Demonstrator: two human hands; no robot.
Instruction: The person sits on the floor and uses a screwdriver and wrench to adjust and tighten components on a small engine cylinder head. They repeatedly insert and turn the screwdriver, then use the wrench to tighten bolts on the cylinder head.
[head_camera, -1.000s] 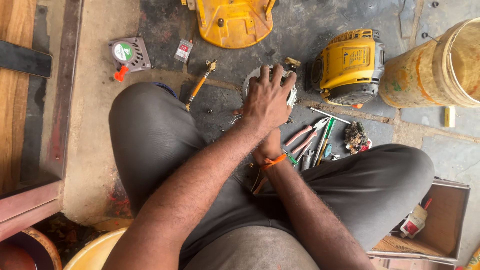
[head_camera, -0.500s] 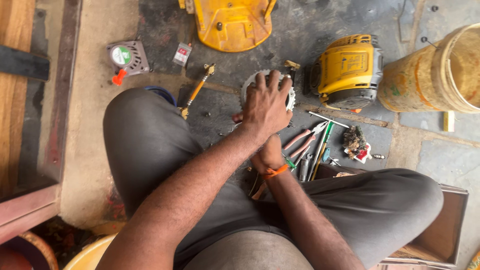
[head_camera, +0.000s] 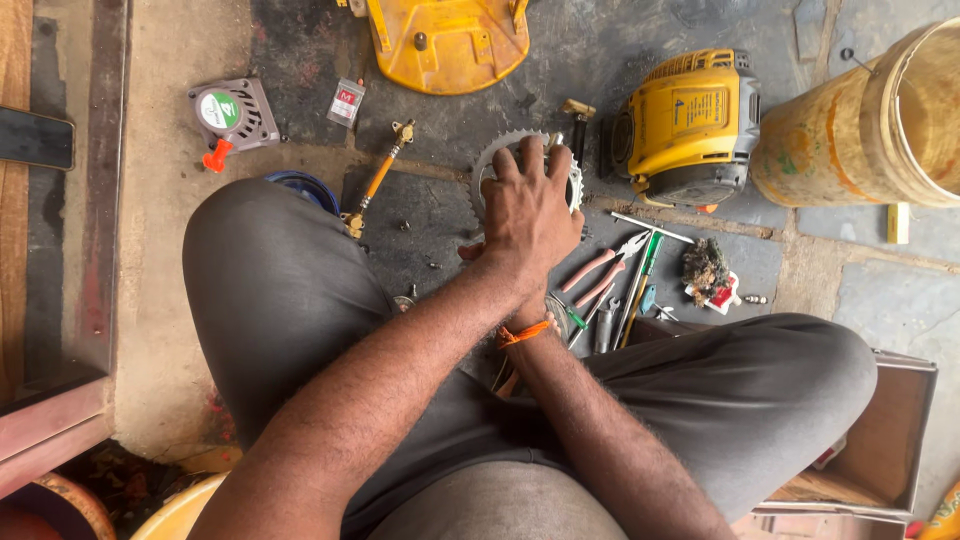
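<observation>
My left hand (head_camera: 530, 215) lies flat on a round toothed metal disc (head_camera: 492, 160) on the dark floor, with the fingers spread and the fingertips hooked over its far rim. Most of the disc is covered by the hand; only teeth on the left and top edges show. My right forearm crosses beneath the left one, an orange thread band (head_camera: 522, 335) around its wrist. The right hand itself is hidden under my left wrist. I sit cross-legged in grey trousers, knees on either side of the disc.
A yellow engine housing (head_camera: 690, 125) sits right of the disc, a yellow cover (head_camera: 445, 40) beyond it. Pink-handled pliers (head_camera: 600, 275), a green screwdriver (head_camera: 640, 285) and spanners lie near my right knee. Also around: an orange-shafted tool (head_camera: 378, 178), grey recoil starter (head_camera: 230, 115), stained bucket (head_camera: 880, 120), wooden box (head_camera: 890, 440).
My left hand stays pressed on the toothed disc, the fingers reaching slightly farther over its rim. The view has shifted a little.
</observation>
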